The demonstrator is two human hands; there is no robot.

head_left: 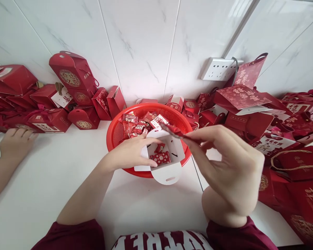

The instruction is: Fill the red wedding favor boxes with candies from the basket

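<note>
A small gift box, white inside with its flaps folded out, rests over the front of a red plastic basket. My left hand grips the box by its left side, thumb at the opening. Inside it lie a red spotted wrapped candy and a smaller red packet. Above the box's right edge, my right hand pinches a red wrapped candy between thumb and fingers. Several more wrapped sweets fill the basket behind the box.
Red gift boxes stand along the tiled wall on the left. More boxes and bags crowd the right side. A power strip is on the wall. Another person's hand touches boxes at far left.
</note>
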